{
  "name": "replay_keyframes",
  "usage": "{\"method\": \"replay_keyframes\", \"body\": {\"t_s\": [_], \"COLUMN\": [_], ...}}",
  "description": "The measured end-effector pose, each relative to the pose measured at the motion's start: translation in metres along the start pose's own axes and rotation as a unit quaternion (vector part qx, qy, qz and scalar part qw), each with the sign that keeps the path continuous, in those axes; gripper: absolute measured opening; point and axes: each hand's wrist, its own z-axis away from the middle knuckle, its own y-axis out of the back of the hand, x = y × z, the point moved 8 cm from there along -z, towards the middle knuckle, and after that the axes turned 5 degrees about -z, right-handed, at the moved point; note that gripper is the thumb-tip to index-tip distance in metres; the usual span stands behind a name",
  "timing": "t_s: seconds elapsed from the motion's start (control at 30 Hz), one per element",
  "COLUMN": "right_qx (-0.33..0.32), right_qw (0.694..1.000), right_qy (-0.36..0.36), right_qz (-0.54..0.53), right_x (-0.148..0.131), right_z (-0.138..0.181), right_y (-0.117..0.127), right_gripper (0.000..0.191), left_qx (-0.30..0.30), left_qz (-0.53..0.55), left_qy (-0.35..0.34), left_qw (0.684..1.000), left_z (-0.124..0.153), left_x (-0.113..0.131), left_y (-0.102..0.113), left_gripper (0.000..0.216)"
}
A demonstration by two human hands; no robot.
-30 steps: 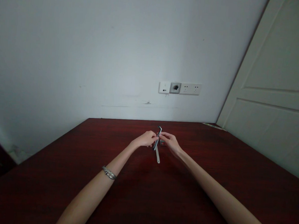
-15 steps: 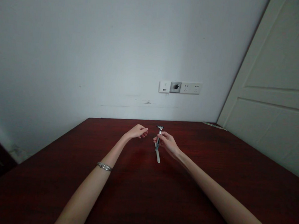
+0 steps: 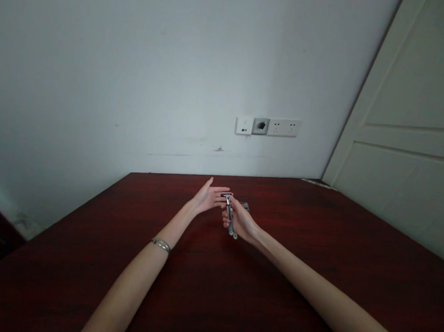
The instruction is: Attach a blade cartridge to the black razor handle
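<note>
A slim metal razor (image 3: 228, 212) with a dark head and silver handle stands nearly upright over the dark red table (image 3: 314, 252). My right hand (image 3: 239, 221) is closed round its handle. My left hand (image 3: 209, 197) is open, palm up and fingers stretched out, with its fingertips right beside the razor's head. A silver bracelet (image 3: 160, 244) sits on my left forearm. Just behind my right hand a small flat metallic thing (image 3: 244, 205) lies on the table; I cannot make out what it is.
A white wall stands behind the table, with a row of sockets (image 3: 267, 126) above the far edge. A pale door (image 3: 416, 128) fills the right side. A thin strip (image 3: 316, 184) lies at the table's far right corner.
My left hand let go of the razor, drew back, then opened flat beside its head. My right hand kept the razor and shifted it slightly left and nearer.
</note>
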Motion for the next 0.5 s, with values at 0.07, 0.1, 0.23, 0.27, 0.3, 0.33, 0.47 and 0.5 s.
{"method": "replay_keyframes", "body": {"t_s": [0.07, 0.1, 0.23, 0.27, 0.3, 0.33, 0.47, 0.5], "right_qx": [0.009, 0.014, 0.023, 0.025, 0.029, 0.033, 0.044, 0.044], "right_qw": [1.000, 0.999, 0.998, 0.998, 0.997, 0.997, 0.998, 0.998], "right_qy": [-0.024, -0.034, -0.052, -0.054, -0.054, -0.053, -0.027, -0.020], "right_qz": [0.008, 0.016, 0.036, 0.038, 0.038, 0.039, 0.040, 0.040], "right_x": [0.006, 0.009, 0.014, 0.015, 0.015, 0.016, 0.014, 0.014], "right_z": [0.002, 0.003, 0.005, 0.006, 0.006, 0.006, 0.006, 0.006], "right_y": [0.001, 0.001, -0.002, -0.003, -0.003, -0.003, -0.005, -0.005], "right_gripper": [0.040, 0.041, 0.042, 0.042, 0.042, 0.042, 0.040, 0.039], "left_qx": [-0.010, -0.010, -0.003, 0.002, 0.009, 0.017, 0.039, 0.040], "left_qz": [0.015, 0.022, 0.053, 0.062, 0.071, 0.080, 0.111, 0.115], "left_qy": [-0.005, -0.007, -0.006, -0.006, -0.008, -0.009, -0.010, -0.010], "left_qw": [1.000, 1.000, 0.999, 0.998, 0.997, 0.997, 0.993, 0.992], "left_z": [-0.001, -0.002, -0.005, -0.005, -0.005, -0.005, -0.005, -0.005], "left_x": [-0.001, -0.002, -0.007, -0.008, -0.009, -0.009, -0.013, -0.013], "left_y": [-0.007, -0.009, -0.015, -0.016, -0.017, -0.018, -0.023, -0.025], "left_gripper": [0.072, 0.073, 0.073, 0.073, 0.073, 0.073, 0.073, 0.073]}}
